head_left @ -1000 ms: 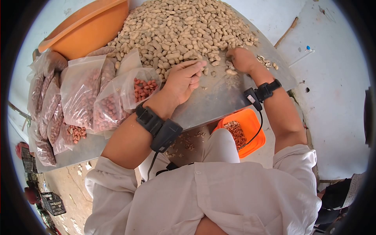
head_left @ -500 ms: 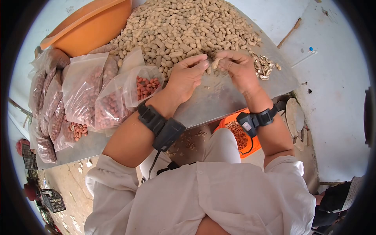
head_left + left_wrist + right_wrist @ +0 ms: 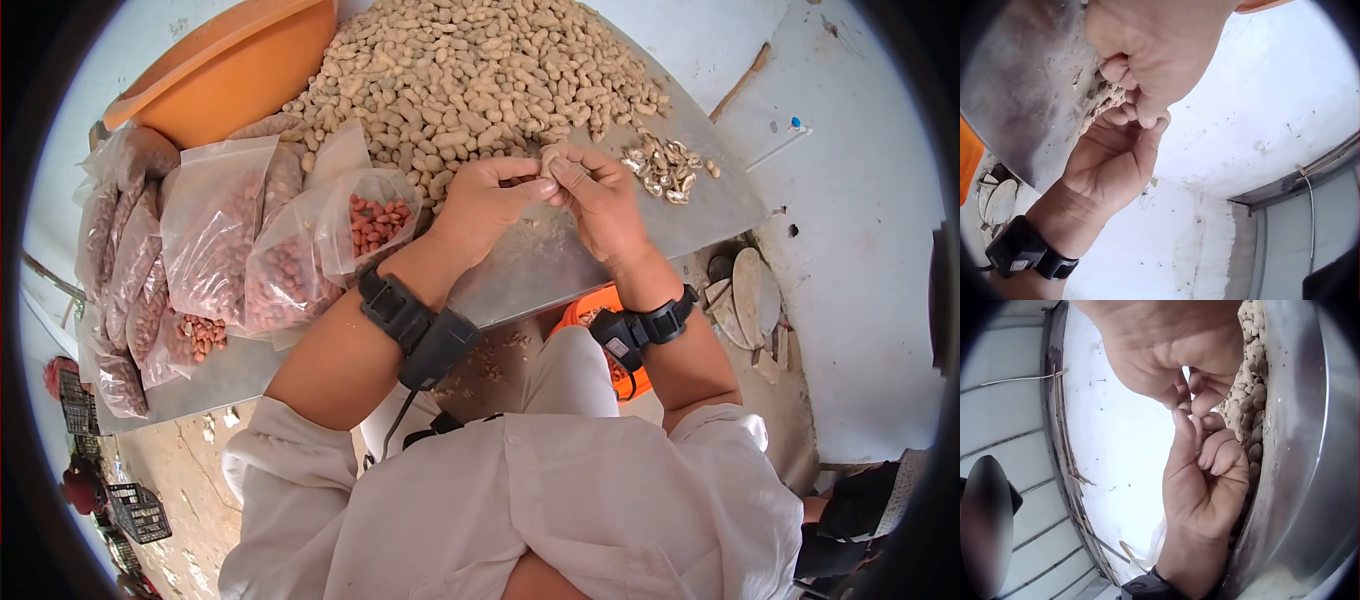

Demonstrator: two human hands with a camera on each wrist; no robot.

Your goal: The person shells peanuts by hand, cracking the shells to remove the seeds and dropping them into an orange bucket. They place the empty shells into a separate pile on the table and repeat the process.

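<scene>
Both hands meet over the metal table (image 3: 530,270), just in front of a large heap of unshelled peanuts (image 3: 480,70). A peanut (image 3: 549,160) is pinched between the fingertips of the right hand (image 3: 606,205), and the thumb and index finger of the left hand (image 3: 480,205) grip it from the other side. In the left wrist view a bit of the shell (image 3: 1164,116) shows at the touching fingertips; the fingers hide most of it. The right wrist view shows the left hand (image 3: 1207,481) below the right hand (image 3: 1172,350), tips together.
Clear bags of red peanut kernels (image 3: 210,230) and an orange basin (image 3: 225,75) stand at the left. Empty shells (image 3: 670,168) lie on the table at the right. An orange container (image 3: 630,378) is below the table edge.
The right hand has come from the table's right side, by the shells, to the left hand with a peanut. The left hand has moved slightly right, and its fingertips now touch the peanut.
</scene>
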